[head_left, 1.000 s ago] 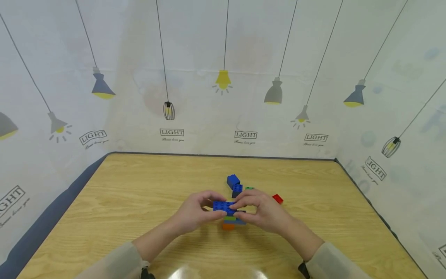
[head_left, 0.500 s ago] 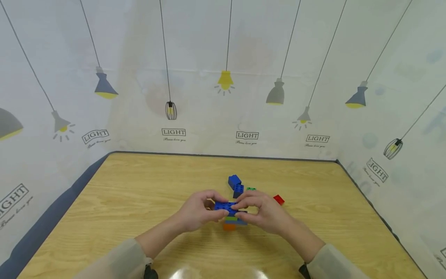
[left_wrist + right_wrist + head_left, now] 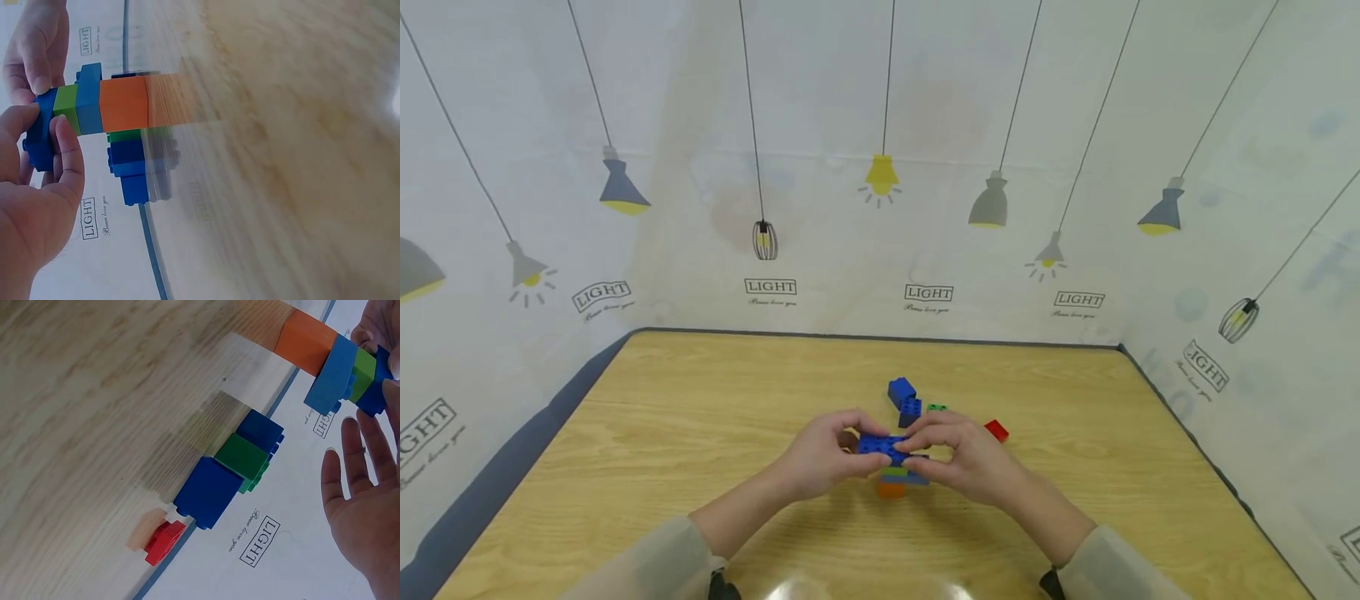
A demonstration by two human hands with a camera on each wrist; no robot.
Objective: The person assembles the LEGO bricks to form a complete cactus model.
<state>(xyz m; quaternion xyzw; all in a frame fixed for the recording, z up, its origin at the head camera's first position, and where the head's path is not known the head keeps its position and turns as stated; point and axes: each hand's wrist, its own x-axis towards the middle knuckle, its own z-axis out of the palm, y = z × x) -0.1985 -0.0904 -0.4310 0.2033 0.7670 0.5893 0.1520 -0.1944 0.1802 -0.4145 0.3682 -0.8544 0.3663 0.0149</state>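
A small tower of toy building bricks stands on the table: an orange brick [image 3: 891, 490] at the bottom, then a light blue brick [image 3: 89, 103], a lime green brick [image 3: 65, 106] and a long dark blue brick [image 3: 872, 444] on top. My left hand [image 3: 820, 457] pinches the overhanging left part of the dark blue brick between thumb and fingers. At its right end, my right hand [image 3: 970, 458] pinches the same brick with thumb and fingertips. In the right wrist view, the other fingers [image 3: 355, 450] of the right hand are spread. My fingers partly cover the top brick.
Behind the tower lie two blue bricks [image 3: 902, 390] [image 3: 209, 490] and a green brick [image 3: 242, 457]. Farther right is a flat red brick [image 3: 997, 430]. A lamp-printed cloth wall [image 3: 835, 250] encloses the wooden table [image 3: 715, 400] at the back and sides.
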